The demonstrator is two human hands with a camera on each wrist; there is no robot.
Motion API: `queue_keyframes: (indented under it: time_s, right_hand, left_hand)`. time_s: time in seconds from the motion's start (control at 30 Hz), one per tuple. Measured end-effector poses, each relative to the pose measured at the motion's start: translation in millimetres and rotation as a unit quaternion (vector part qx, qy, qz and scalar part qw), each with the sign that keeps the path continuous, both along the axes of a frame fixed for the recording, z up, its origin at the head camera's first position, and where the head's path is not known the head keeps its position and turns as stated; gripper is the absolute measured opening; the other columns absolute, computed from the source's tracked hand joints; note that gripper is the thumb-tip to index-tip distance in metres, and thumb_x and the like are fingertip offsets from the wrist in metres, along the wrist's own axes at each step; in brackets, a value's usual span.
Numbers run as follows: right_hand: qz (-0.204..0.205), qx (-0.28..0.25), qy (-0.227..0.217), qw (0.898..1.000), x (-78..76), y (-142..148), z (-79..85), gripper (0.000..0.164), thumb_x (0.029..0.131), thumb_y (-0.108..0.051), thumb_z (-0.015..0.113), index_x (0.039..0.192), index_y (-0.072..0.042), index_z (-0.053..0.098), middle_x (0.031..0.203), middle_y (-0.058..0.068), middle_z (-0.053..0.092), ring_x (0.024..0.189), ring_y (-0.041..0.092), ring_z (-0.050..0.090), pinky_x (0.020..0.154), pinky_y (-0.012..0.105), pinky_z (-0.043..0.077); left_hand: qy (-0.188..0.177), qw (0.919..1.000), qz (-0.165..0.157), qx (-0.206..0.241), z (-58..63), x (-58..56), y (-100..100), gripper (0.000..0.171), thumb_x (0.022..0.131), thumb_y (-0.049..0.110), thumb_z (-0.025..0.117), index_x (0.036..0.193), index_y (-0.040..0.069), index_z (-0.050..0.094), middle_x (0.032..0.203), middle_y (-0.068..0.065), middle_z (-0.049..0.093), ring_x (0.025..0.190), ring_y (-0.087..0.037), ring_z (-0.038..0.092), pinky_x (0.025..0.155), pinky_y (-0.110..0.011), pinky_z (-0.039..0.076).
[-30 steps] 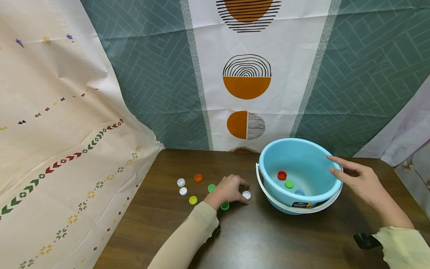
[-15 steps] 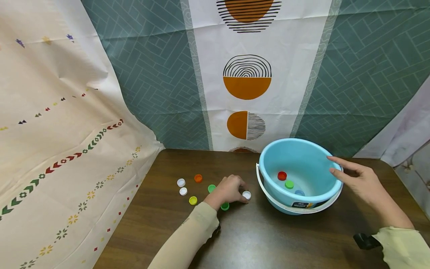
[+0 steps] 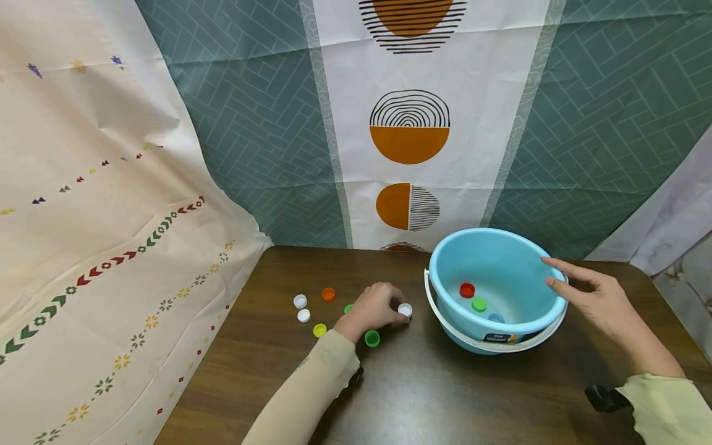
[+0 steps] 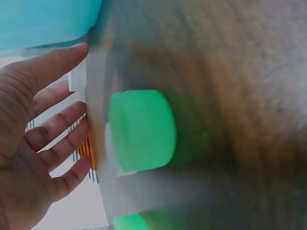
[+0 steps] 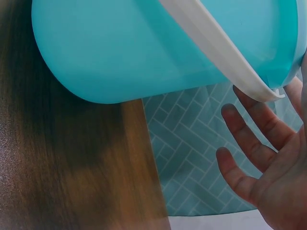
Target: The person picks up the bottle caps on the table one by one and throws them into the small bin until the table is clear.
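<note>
My left hand (image 3: 378, 307) pinches a small white bottle cap (image 3: 405, 310) between thumb and fingers, left of the light-blue bucket (image 3: 478, 337). In the left wrist view the cap's ribbed side shows behind the thumb. A green bottle cap (image 3: 372, 338) lies below that hand; another green cap (image 3: 348, 308) is partly hidden behind it. At the bucket's right rim my right hand (image 3: 601, 300) holds on with thumb and index finger over the edge, its other fingers outside near the white handle (image 5: 216, 45). A red cap (image 3: 467, 290), a green cap (image 3: 479, 304) and a blue cap (image 3: 496, 318) lie inside.
On the brown table (image 3: 445, 395), an orange cap (image 3: 329, 294), a yellow cap (image 3: 319, 330) and two white caps (image 3: 300, 301) lie at left. A patterned curtain (image 3: 267, 123) hangs behind the table's back edge.
My left hand has moved slightly up and away with the white cap, uncovering more of the nearer green cap. My right hand and the bucket have stayed in place.
</note>
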State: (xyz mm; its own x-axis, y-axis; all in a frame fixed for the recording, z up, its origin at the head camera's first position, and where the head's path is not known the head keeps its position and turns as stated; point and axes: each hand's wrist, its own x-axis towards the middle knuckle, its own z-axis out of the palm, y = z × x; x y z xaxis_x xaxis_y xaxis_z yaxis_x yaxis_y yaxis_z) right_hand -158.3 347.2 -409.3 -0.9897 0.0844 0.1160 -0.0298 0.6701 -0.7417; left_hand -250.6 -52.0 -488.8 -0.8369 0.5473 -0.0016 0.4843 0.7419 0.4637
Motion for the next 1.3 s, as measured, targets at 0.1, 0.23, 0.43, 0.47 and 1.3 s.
queue_keyframes:
  time_s: [0.1, 0.23, 0.43, 0.47, 1.3]
  right_hand:
    - [0.0, -0.001, -0.004, 1.0, -0.3, 0, 1.1, 0.051, 0.087, -0.044, 0.062, 0.134, -0.027, 0.052, 0.107, -0.03, 0.048, 0.087, -0.012, 0.049, 0.064, 0.016, 0.048]
    - [0.001, -0.002, -0.008, 1.0, -0.6, 1, 1.3, 0.051, 0.087, -0.045, 0.061, 0.135, -0.029, 0.051, 0.11, -0.029, 0.047, 0.089, -0.013, 0.047, 0.064, 0.015, 0.048]
    - [0.004, 0.0, -0.006, 1.0, -0.6, 1, 0.8, 0.051, 0.087, -0.044, 0.061, 0.134, -0.029, 0.052, 0.111, -0.029, 0.047, 0.09, -0.014, 0.048, 0.064, 0.015, 0.048]
    - [0.005, 0.001, -0.005, 1.0, -0.5, 1, 0.7, 0.051, 0.087, -0.044, 0.061, 0.134, -0.029, 0.052, 0.111, -0.029, 0.047, 0.09, -0.014, 0.047, 0.064, 0.015, 0.048]
    - [0.005, -0.004, -0.004, 1.0, 0.9, 0, 2.3, 0.05, 0.087, -0.043, 0.061, 0.134, -0.028, 0.052, 0.11, -0.03, 0.047, 0.089, -0.014, 0.049, 0.065, 0.015, 0.048]
  left_hand:
    - [-0.018, 0.9994, 0.016, 0.026, 5.6, -4.3, -3, 0.024, 0.073, 0.036, 0.079, 0.092, 0.026, 0.07, 0.09, 0.014, 0.064, 0.083, -0.006, 0.055, 0.074, -0.022, 0.048]
    - [-0.026, 0.9969, 0.032, 0.067, 12.5, -8.8, -8, 0.025, 0.076, 0.034, 0.076, 0.097, 0.023, 0.068, 0.093, 0.013, 0.065, 0.085, -0.007, 0.058, 0.074, -0.023, 0.05]
    - [-0.003, 0.9909, 0.068, 0.116, 20.6, -13.4, -14, 0.028, 0.079, 0.034, 0.073, 0.102, 0.022, 0.066, 0.095, 0.011, 0.066, 0.089, -0.014, 0.064, 0.075, -0.025, 0.051]
    - [-0.002, 0.9894, 0.076, 0.124, 22.2, -13.6, -15, 0.028, 0.079, 0.034, 0.073, 0.103, 0.021, 0.065, 0.095, 0.01, 0.066, 0.09, -0.015, 0.065, 0.075, -0.025, 0.052]
    - [0.079, 0.9427, 0.158, 0.283, 50.7, -22.6, -22, 0.03, 0.077, 0.033, 0.075, 0.104, 0.021, 0.068, 0.091, 0.006, 0.069, 0.085, -0.01, 0.062, 0.074, -0.027, 0.051]
